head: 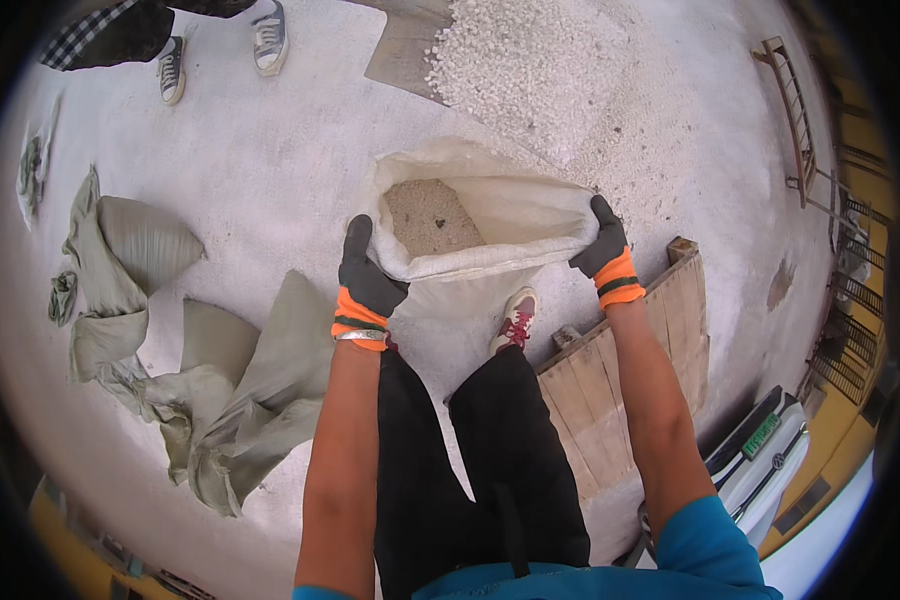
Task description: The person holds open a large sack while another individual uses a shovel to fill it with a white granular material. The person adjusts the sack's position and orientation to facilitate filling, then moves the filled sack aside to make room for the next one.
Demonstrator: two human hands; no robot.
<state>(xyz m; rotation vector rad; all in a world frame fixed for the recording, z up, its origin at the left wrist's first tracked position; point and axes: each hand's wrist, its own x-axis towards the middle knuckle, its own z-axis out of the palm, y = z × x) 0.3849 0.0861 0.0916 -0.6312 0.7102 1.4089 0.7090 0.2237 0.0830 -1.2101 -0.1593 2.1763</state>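
Observation:
A white woven sack stands before me with its mouth spread wide. Pale grit with a small dark lump on it shows inside; how deep it lies I cannot tell. My left hand, in a black and orange work glove, grips the sack's left rim, thumb up along the outside. At the right corner of the rim, my right hand holds on in a matching glove. A heap of white gravel lies just beyond the sack, with finer grit scattered down its right side.
Crumpled green-grey woven sacks lie at left. A wooden plank pallet is close on my right. Another person's sneakers are at upper left, near a flat sheet. A metal ladder-like frame and a white car are farther right.

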